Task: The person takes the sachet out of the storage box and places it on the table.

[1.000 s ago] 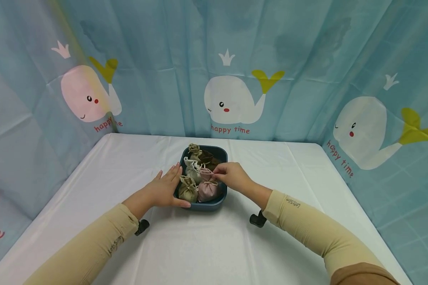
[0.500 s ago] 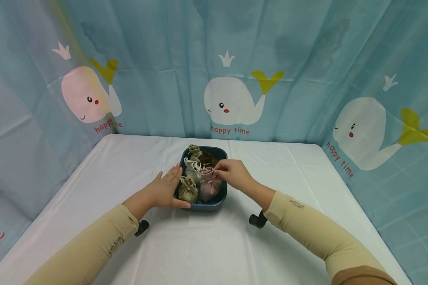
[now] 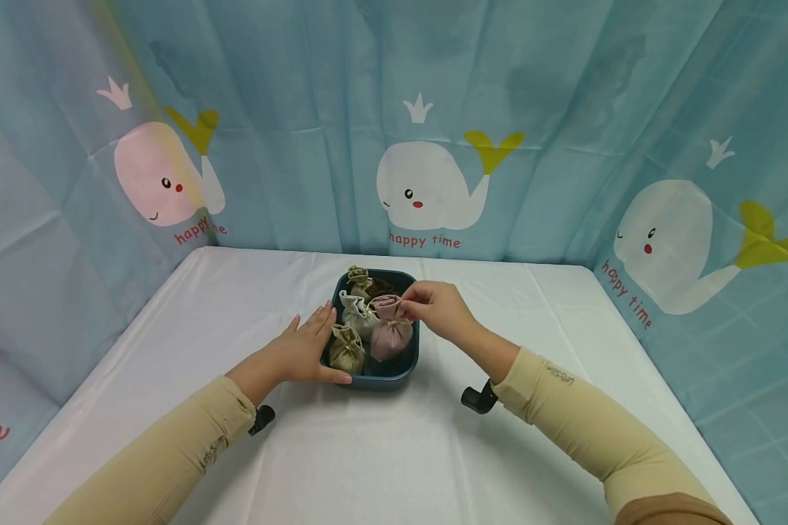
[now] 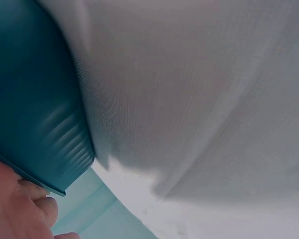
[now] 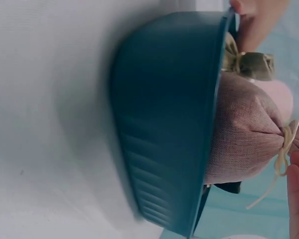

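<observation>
A dark blue plastic basin (image 3: 382, 383) stands on the white-covered table with several small drawstring pouches in it. My right hand (image 3: 441, 310) pinches the gathered neck of a pink pouch (image 3: 391, 339), tied with a cream cord; its body rises partly above the rim in the right wrist view. My left hand (image 3: 302, 348) lies with straight fingers along the basin's left rim, thumb at the near corner. Beside the pink pouch sit an olive pouch (image 3: 346, 351) at the near left and a pale grey pouch (image 3: 357, 315) behind it.
Farther back in the basin are another olive pouch (image 3: 358, 280) and a dark brown one (image 3: 382, 289), partly hidden. A blue curtain (image 3: 289, 160) with whale prints encloses the back and sides of the white table (image 3: 341, 467). Black wrist-camera mounts (image 3: 479, 399) hang below both wrists.
My right hand has risen and moved slightly away, drawing the pink pouch up from lying in the basin to more upright. My left hand has stayed on the rim.
</observation>
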